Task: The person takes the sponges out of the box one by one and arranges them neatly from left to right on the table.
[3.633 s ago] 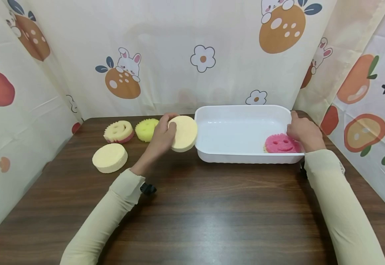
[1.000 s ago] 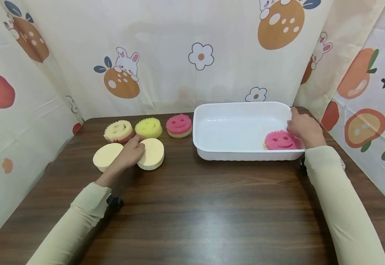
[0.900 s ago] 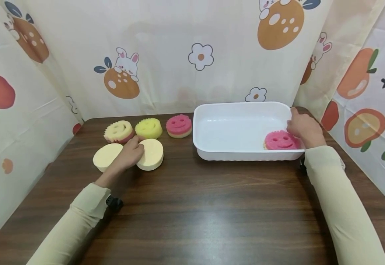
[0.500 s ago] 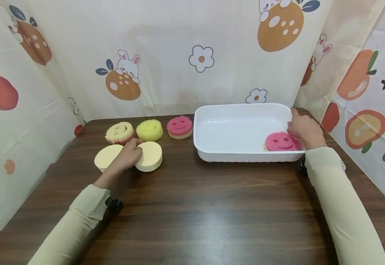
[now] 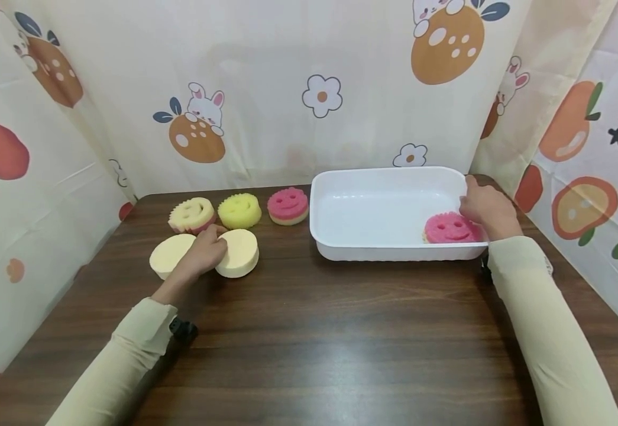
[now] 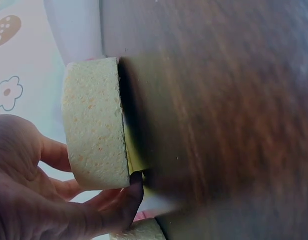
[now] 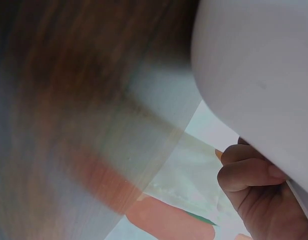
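Note:
My left hand [image 5: 209, 251] pinches the edge of a round, pale yellow sponge [image 5: 238, 254] close over the table. In the left wrist view, the thumb and fingers close round one end of this thick, porous sponge [image 6: 96, 125]. Left of the hand lies a second pale round sponge [image 5: 170, 254], partly hidden by the hand. On the far right, my right hand [image 5: 487, 206] grips the short rim of a white rectangular tray [image 5: 388, 253]. A pink smiley sponge [image 5: 451, 228] lies in the tray's near right corner. The right wrist view has the curled fingers [image 7: 249, 174] against the tray wall.
Along the table's back edge stand a cream-and-pink smiley sponge [image 5: 192, 215], a yellow smiley sponge [image 5: 239, 210] and a pink smiley sponge [image 5: 288, 205] beside the tray. Printed curtains [image 5: 266, 89] enclose the dark wooden table [image 5: 340, 343].
My left hand has carried the pale sponge from beside the tray leftward and down near the other pale one, lately shifting it slightly left. The right hand stays on the tray.

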`<state>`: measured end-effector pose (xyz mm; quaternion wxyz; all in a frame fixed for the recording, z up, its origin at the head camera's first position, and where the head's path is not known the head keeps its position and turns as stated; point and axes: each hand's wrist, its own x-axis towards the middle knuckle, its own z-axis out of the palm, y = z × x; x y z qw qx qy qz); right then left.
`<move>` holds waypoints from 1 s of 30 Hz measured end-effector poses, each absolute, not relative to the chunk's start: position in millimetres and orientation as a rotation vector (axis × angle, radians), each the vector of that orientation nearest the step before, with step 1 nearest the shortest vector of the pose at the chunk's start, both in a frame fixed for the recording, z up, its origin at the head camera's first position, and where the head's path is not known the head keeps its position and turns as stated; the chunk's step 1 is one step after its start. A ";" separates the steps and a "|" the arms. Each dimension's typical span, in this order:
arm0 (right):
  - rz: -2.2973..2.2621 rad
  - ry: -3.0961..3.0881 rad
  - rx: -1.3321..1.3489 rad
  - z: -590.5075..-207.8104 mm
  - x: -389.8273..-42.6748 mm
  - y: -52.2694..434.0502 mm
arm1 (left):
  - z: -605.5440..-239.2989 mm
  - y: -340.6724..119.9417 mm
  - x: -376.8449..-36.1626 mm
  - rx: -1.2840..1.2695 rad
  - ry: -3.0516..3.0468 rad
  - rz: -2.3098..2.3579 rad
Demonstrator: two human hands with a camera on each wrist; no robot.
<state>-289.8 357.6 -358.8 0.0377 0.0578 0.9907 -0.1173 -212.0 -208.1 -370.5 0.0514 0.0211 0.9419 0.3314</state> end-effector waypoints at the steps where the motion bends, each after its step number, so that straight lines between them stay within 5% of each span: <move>1: -0.361 3.039 0.180 -358.8 -289.9 357.4 | -370.1 -208.1 -212.2 0.069 2.871 0.999; 30: -0.364 3.049 0.149 -361.0 -293.1 360.3 | -370.4 -206.8 -216.9 0.030 2.916 0.868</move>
